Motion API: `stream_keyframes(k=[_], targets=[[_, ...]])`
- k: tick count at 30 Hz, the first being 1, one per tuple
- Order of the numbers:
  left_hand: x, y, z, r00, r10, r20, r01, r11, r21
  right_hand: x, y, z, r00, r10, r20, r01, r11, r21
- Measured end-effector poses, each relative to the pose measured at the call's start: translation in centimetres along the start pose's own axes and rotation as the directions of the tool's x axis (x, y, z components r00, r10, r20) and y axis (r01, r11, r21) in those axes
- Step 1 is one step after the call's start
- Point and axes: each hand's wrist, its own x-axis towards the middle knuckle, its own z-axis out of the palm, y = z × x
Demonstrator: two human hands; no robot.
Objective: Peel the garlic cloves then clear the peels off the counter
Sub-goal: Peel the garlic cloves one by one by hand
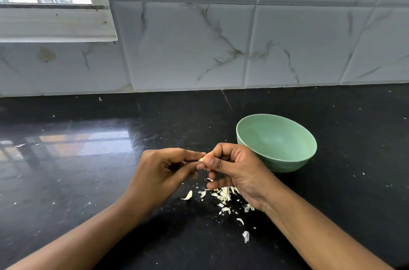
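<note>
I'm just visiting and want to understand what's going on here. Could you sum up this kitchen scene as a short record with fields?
activity: peeling garlic
left hand: pinches the garlic clove
right hand: pinches the same clove from the other side
peels: scattered on the counter, below the hands
bowl: green, upright, behind the right hand; nothing visible inside
counter: black, glossy

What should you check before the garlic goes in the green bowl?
1. Both the left hand and the right hand pinch the garlic clove: ok.
2. Clove fully peeled: cannot tell, fingers hide it.
3. The green bowl stands upright beside the right hand: ok.
4. Room in the bowl: ok.
5. The peels are off the counter: not ok, they lie below the hands.
</note>
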Motion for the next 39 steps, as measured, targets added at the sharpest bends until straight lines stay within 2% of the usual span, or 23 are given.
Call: stream_keyframes(k=[6,11,17,19,23,28,31,34,39], targets=[[-0.06,0.21,0.06,1.0,0.004,-0.024,-0.004,1.0,0.016,-0.05,-0.11,0.2,1.0,0.026,0.011,-0.026,0.998,-0.056],[-0.09,0.55,-0.02,0.991,-0.119,-0.068,0.11,0.986,-0.126,0.08,-0.13,-0.39,0.999,0.032,-0.005,-0.032,0.996,-0.086],[0.24,0.78,0.01,0.971,-0.22,-0.088,0.194,0.951,-0.24,-0.11,-0.23,-0.37,0.991,-0.131,-0.003,0.13,0.986,-0.108],[0.34,0.74,0.03,0.96,-0.266,-0.084,0.232,0.928,-0.293,-0.12,-0.09,-0.37,0.979,-0.206,-0.001,0.202,0.961,-0.191],[0.48,0.85,0.07,0.949,-0.314,-0.019,0.283,0.879,-0.384,-0.06,0.27,-0.25,0.923,-0.382,0.046,0.367,0.84,-0.399],[0.66,0.87,0.02,0.946,-0.322,0.037,0.306,0.848,-0.434,-0.05,0.14,-0.52,0.928,-0.362,0.084,0.369,0.869,-0.33],[0.57,0.67,-0.28,0.947,-0.313,0.075,0.314,0.845,-0.433,-0.12,0.09,-0.51,0.917,-0.387,0.102,0.398,0.857,-0.328],[0.5,0.6,-0.34,0.93,-0.347,0.123,0.361,0.795,-0.488,-0.13,0.08,-0.5,0.905,-0.41,0.115,0.423,0.838,-0.344],[0.52,0.99,-0.2,0.895,-0.387,0.223,0.443,0.701,-0.56,-0.18,0.05,-0.63,0.911,-0.413,0.022,0.402,0.873,-0.275]])
